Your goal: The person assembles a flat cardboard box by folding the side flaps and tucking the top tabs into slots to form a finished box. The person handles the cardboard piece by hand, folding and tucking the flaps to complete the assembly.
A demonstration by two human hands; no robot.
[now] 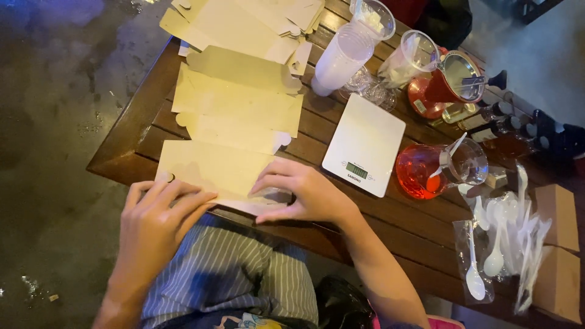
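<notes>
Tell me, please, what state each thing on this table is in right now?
Flat cardboard sheet: unfolded, pressed to the table edge under both hands.
Left hand: flat on the sheet's near-left corner.
Right hand: fingers spread on the sheet.
Other cardboard sheets: flat, overlapping.
Kitchen scale: nothing on it.
Glass pitcher: lying on its side, red liquid inside.
Stack of plastic cups: nested, tilted.
White plastic spoons: bagged, lying loose.

Scale (364, 145), red jug (426, 170) rightward
</notes>
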